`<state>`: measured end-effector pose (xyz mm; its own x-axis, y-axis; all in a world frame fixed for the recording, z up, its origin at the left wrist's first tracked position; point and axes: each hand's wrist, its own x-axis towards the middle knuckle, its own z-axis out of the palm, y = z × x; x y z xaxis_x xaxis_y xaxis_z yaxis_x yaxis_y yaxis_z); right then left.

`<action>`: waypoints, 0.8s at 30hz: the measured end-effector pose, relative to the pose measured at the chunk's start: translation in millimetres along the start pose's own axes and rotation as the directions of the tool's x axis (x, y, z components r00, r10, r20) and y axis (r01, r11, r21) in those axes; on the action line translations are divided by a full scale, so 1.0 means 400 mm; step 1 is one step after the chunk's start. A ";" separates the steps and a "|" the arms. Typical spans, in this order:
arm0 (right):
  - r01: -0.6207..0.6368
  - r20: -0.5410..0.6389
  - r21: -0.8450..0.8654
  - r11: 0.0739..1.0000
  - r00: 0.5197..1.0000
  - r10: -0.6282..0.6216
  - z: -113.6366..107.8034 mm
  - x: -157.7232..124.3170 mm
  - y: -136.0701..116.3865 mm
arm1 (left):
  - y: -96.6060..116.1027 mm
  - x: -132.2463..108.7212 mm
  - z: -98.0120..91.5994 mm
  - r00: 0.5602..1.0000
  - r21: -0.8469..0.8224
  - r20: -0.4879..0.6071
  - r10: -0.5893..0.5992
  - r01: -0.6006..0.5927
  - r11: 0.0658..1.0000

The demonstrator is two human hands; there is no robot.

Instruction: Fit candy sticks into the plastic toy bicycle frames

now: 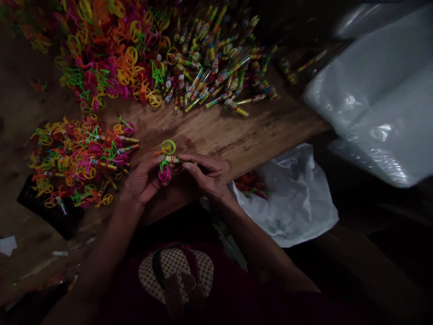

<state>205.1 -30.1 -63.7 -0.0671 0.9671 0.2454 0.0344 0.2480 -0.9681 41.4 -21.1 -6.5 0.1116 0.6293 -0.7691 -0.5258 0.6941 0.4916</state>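
Note:
My left hand (142, 180) and my right hand (208, 174) meet over the near edge of a wooden board (237, 133). Between their fingers they pinch a small plastic toy (166, 159) with a green ring on top, a pink ring below and a thin patterned tube across its middle. Both hands are closed on it. A pile of finished toys (79, 160) lies just left of my left hand. Further back lie a large heap of bright plastic ring parts (108, 58) and a heap of patterned thin tubes (213, 63).
A white plastic bag (294, 198) with some colourful pieces inside sits right of my right hand. A large clear plastic sheet or bag (379, 99) fills the right side. A dark tray (50, 212) lies under the left pile. The surroundings are dim.

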 end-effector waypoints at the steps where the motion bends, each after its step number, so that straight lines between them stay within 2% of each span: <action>1: 0.026 0.021 -0.023 0.999 0.999 -0.026 -0.004 0.002 -0.003 | -0.001 0.000 -0.001 1.000 0.029 -0.011 0.014 -0.013 0.999; 6: 0.176 0.071 -0.131 0.976 0.983 -0.168 -0.011 0.003 -0.024 | -0.014 -0.004 0.004 0.995 0.153 -0.065 0.082 -0.071 0.986; 9: 0.174 0.069 -0.190 0.966 0.984 -0.164 -0.014 -0.004 -0.026 | -0.025 -0.004 0.012 0.986 0.177 -0.085 0.141 -0.124 0.976; 13: 0.191 0.113 -0.198 0.961 0.979 -0.171 -0.029 -0.005 -0.010 | -0.040 0.002 0.015 0.982 0.204 -0.102 0.156 -0.133 0.970; 16: 0.209 0.190 -0.191 0.959 0.966 -0.173 -0.027 0.000 -0.008 | -0.046 -0.005 -0.001 0.974 0.206 -0.112 0.196 -0.170 0.964; 18: 0.216 0.241 -0.164 0.963 0.955 -0.173 -0.007 0.000 -0.019 | -0.041 -0.018 -0.025 0.967 0.216 -0.138 0.216 -0.184 0.959; 20: 0.222 0.300 -0.116 0.968 0.937 -0.179 0.024 -0.003 -0.033 | -0.029 -0.039 -0.061 0.936 0.271 -0.218 0.276 -0.213 0.939; 22: 0.241 0.377 -0.078 0.967 0.905 -0.195 0.054 -0.003 -0.041 | -0.010 -0.065 -0.104 0.877 0.388 -0.300 0.376 -0.247 0.888; 24: 0.269 0.418 -0.097 0.958 0.885 -0.206 0.068 0.007 -0.036 | 0.011 -0.098 -0.145 0.799 0.550 -0.332 0.502 -0.268 0.791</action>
<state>177.4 -32.7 -50.4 -0.4832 0.7808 0.3961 0.1115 0.5036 -0.8567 -14.2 -63.0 2.3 -0.4547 0.7347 -0.5034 0.0182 0.5728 0.8195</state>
